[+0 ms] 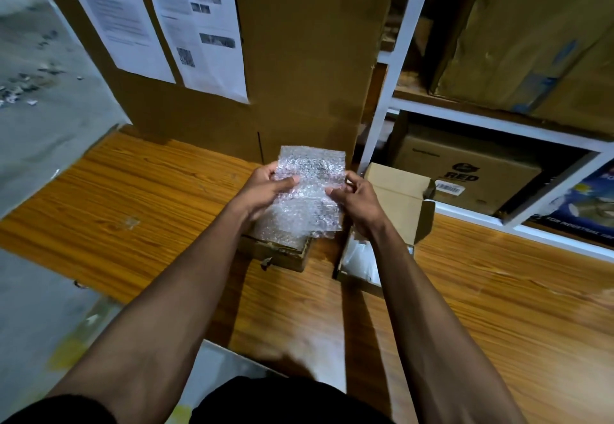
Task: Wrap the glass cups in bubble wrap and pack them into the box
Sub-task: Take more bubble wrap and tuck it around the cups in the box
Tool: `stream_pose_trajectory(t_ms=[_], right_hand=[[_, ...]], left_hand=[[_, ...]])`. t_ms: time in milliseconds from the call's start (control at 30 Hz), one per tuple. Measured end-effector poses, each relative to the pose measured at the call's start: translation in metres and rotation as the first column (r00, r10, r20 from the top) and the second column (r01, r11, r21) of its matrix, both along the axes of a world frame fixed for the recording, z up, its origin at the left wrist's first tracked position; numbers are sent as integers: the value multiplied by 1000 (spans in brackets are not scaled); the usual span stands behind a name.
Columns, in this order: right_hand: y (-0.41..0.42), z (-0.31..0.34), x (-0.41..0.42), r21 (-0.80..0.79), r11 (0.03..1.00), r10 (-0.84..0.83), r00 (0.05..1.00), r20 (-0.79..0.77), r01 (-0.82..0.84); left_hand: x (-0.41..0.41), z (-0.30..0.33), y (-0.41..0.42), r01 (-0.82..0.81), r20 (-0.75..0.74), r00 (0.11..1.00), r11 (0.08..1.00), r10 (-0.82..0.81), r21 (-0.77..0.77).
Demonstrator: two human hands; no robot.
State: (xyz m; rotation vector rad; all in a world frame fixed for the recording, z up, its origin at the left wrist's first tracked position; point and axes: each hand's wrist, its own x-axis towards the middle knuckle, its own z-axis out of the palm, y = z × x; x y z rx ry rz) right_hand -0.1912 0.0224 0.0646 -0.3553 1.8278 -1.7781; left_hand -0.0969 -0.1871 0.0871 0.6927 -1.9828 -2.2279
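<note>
A sheet of clear bubble wrap (310, 187) is held up above the wooden table (139, 197). My left hand (264, 187) grips its left edge, thumb on the front. My right hand (357, 199) pinches its right edge. Below the sheet sits a low brown cardboard tray (282, 252) with more bubble wrap in it. To the right stands an open cardboard box (395, 197) with its lid up; something pale shows inside, mostly hidden by my right forearm. No glass cup can be made out.
A tall cardboard sheet (309, 58) with printed papers (196, 24) leans at the back of the table. A white shelf rack (481, 114) with large cartons stands at the right. The floor lies beyond the table's left edge.
</note>
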Motion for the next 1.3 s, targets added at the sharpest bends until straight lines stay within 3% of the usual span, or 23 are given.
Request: stream_pose_trajectory(t_ms=[100,300,433,700,800,867,933,1000,1067,1167,1300], right_hand=[[9,3,1,-22,999,-48,997,-54,46],[29,10,5,-94,995,-47,991,-124,36],[38,12,2,-73,996,-57,985,-165,45],[54,20,-9,-104,993,-40,995,86,49],[52,25,-10,-75,989,-128,991,42,130],[50,32,-7,-19,986,-165,983,-83,164],[48,43,-1,98,994,-29,972,-235,54],[44,52,5,253,958,208,933,-295,-133],[36,57,9,376,905,336,878,-341,-200],[28,54,5,329,944,168,846,-506,9],[37,48,-6,130,987,-48,941,-335,97]], left_hand=[[6,2,7,88,38,995,996,-89,19],[9,5,22,77,-73,994,996,-80,-36],[8,9,28,63,-63,996,993,-70,-104],[1,17,34,46,-55,997,983,-56,-177],[-5,18,34,10,-16,1000,979,-13,-205],[-11,18,33,14,41,999,969,-4,-246],[-15,19,32,77,128,991,935,-34,-346],[-18,20,32,150,192,979,882,-69,-447],[-21,23,32,238,231,963,839,-138,-490],[-21,30,28,341,258,935,811,-243,-474],[-8,29,15,466,318,880,772,-353,-433]])
